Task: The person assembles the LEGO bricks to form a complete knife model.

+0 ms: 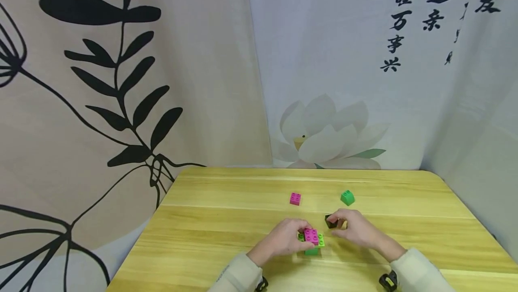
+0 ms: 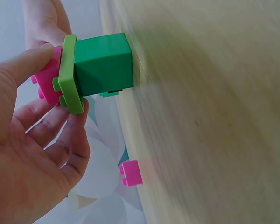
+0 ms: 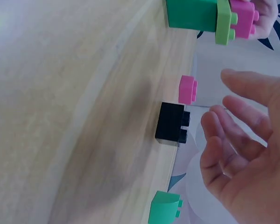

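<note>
A small stack stands on the table: a pink brick (image 1: 311,236) on top, a light green plate (image 2: 71,77) in the middle, a larger green block (image 2: 104,64) at the bottom. My left hand (image 1: 285,238) pinches the pink brick between thumb and fingers, its fingertips also near the plate. To the right of the stack sits a black brick (image 3: 170,122), studs up. Just above it is my right hand (image 1: 358,228); the right wrist view shows its fingers loosely bent, with a gap to the brick and nothing held.
A loose pink brick (image 1: 295,199) lies farther back on the wooden table (image 1: 226,202). To its right stands a green brick (image 1: 347,197) with a slanted side. Printed cloth (image 1: 210,81) hangs behind the table's far edge.
</note>
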{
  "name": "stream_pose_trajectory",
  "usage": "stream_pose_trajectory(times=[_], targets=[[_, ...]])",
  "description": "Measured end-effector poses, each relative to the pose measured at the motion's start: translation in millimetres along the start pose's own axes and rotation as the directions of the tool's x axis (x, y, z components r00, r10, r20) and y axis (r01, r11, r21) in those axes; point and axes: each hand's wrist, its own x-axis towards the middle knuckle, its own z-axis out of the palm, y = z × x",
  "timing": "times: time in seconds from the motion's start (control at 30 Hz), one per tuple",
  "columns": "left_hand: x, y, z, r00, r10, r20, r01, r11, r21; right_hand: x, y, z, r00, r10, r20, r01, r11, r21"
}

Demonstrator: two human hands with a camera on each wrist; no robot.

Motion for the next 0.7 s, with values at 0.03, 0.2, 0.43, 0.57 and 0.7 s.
stream_pose_trajectory(times=[0.03,0.2,0.43,0.57,0.7], targets=[[0.1,-0.4,0.2,1.000,0.000,0.001,0.000,1.000,-0.002,0.3,0.6,-0.4,1.000,0.011,-0.004,-0.011,1.000,-0.008],[-0.3,-2.0,0.6,1.000,-0.003,0.015,0.003,1.000,-0.011,2.5,2.8,-2.0,0.998,0.054,-0.023,-0.055,0.998,-0.036],[-1.9,-3.2,0.6,1.000,-0.016,0.024,0.017,0.999,-0.032,5.1,5.7,-3.0,0.995,0.085,-0.044,-0.088,0.995,-0.057],[-2.0,-3.3,1.0,1.000,-0.017,0.021,0.017,0.999,-0.035,6.3,7.0,-3.2,0.992,0.122,-0.036,-0.124,0.991,-0.056],[-1.7,-3.6,1.9,1.000,-0.010,0.020,0.011,0.999,-0.035,7.3,8.3,-3.5,0.991,0.129,-0.030,-0.130,0.990,-0.047]])
